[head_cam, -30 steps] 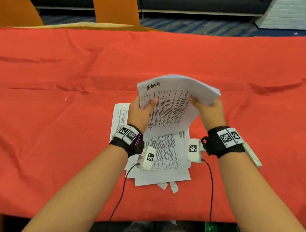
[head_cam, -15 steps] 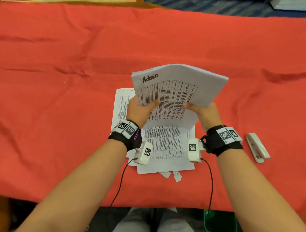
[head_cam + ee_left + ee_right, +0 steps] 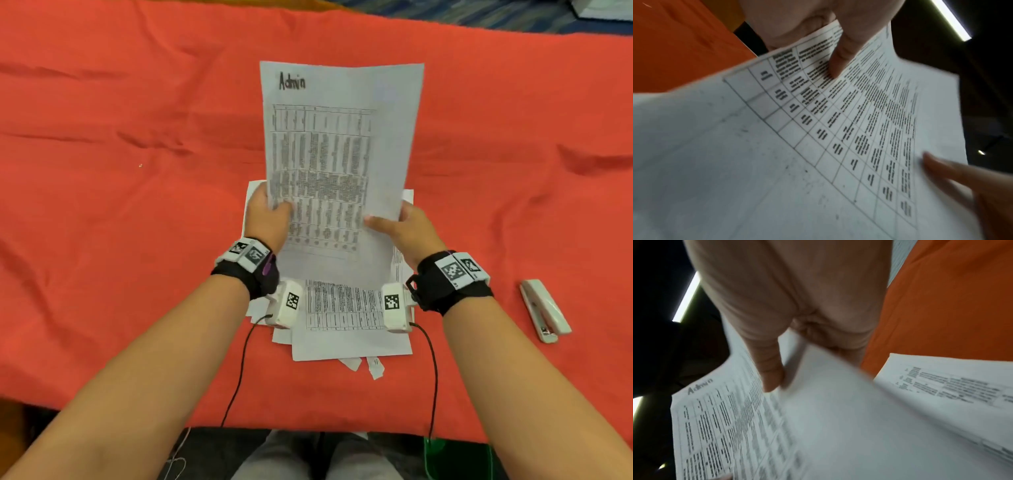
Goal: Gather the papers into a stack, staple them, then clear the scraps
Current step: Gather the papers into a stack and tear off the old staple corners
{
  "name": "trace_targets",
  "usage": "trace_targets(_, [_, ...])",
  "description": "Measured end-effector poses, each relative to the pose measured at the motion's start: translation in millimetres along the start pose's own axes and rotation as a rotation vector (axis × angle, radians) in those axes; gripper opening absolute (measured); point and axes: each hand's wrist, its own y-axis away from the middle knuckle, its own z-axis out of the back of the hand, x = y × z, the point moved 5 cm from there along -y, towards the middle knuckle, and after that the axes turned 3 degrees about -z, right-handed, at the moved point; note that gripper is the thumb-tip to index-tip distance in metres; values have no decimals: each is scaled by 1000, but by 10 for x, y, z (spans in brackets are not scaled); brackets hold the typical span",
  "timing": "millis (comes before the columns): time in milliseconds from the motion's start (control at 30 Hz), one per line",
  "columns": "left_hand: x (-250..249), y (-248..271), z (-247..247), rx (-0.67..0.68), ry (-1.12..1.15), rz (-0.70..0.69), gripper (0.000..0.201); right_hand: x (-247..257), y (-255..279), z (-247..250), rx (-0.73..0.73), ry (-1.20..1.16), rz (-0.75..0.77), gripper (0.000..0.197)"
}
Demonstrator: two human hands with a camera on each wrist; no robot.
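Observation:
I hold a sheaf of printed papers (image 3: 339,144) headed "Admin" upright above the red tablecloth (image 3: 120,212). My left hand (image 3: 270,216) pinches its lower left edge, thumb on the printed face (image 3: 838,65). My right hand (image 3: 400,222) pinches the lower right edge, thumb on the front (image 3: 770,373). More printed sheets (image 3: 346,308) lie loosely overlapped on the cloth beneath my wrists. Two small paper scraps (image 3: 366,366) stick out at their near edge. A white stapler (image 3: 544,315) lies to the right of my right wrist.
The cloth-covered table runs wide to both sides and far ahead, with wrinkles in the fabric. Its near edge (image 3: 308,425) is just in front of my knees. Cables hang from both wrist cameras over that edge.
The bent sheaf has straightened and now stands taller and flatter in both hands. The view has dropped, bringing the stapler fully into sight on the right.

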Motion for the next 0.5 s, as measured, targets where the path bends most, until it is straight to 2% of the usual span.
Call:
trace_targets(67, [85, -160, 308, -35, -45, 57, 36, -39, -26, -77, 42, 36, -31, 31])
trace_targets(133, [258, -309, 666, -40, -86, 142, 37, -183, -66, -42, 0, 146, -80, 33])
trace_targets(233, [598, -418, 1289, -48, -176, 293, 38, -578, -115, 88, -109, 496, -261, 57])
trace_targets(367, [1091, -434, 2052, -32, -425, 447, 38, -978, -74, 108, -214, 882, -471, 85])
trace_targets(433, [1322, -404, 2318, -18, -516, 524, 39, -1078, -51, 91, -276, 910, -518, 87])
trace_targets(500, [1476, -336, 2491, -7, -574, 603, 42, -1139, -66, 62, -305, 848, -502, 85])
